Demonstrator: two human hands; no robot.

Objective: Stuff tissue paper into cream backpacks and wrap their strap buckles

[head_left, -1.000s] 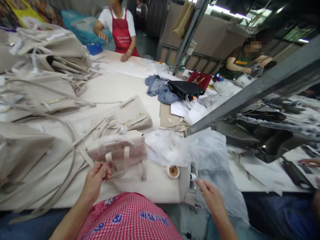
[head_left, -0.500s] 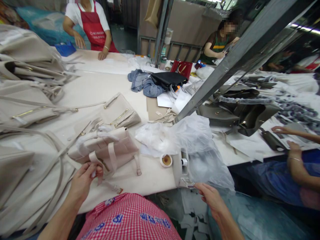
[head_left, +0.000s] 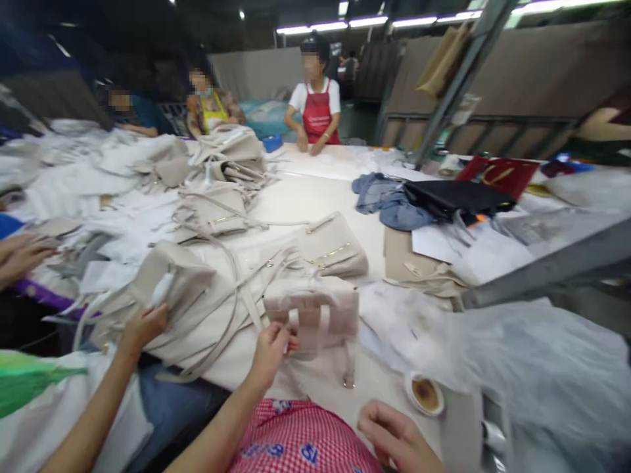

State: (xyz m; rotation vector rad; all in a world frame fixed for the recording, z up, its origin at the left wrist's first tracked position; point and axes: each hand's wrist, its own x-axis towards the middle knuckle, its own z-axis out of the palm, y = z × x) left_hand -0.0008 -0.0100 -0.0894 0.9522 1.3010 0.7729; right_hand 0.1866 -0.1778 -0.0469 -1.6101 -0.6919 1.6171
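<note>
A beige handbag (head_left: 340,322) with two straps across its front lies before me on the table. My left hand (head_left: 273,348) is closed in a pinch on a strap at the bag's lower left side. Close to the table's front edge, my right hand (head_left: 394,430) has its fingers curled together; what they hold, if anything, is hidden and blurred. Right of that hand sits a small round dish (head_left: 424,394) with a brown centre. Beyond the dish is what looks like a tape dispenser (head_left: 493,437) with a white roll, partly cut off by the frame.
More beige bags (head_left: 335,253) and long straps lie behind and left. On my left, a co-worker's hand (head_left: 148,323) holds a beige bag (head_left: 180,279). Clear plastic sheeting (head_left: 547,348) covers the right side below a slanted metal post (head_left: 552,259). A black bag (head_left: 458,200) lies farther back.
The view has swung left. My right hand has left the dispenser and come nearer the bag. My left hand stays at the bag's strap.
</note>
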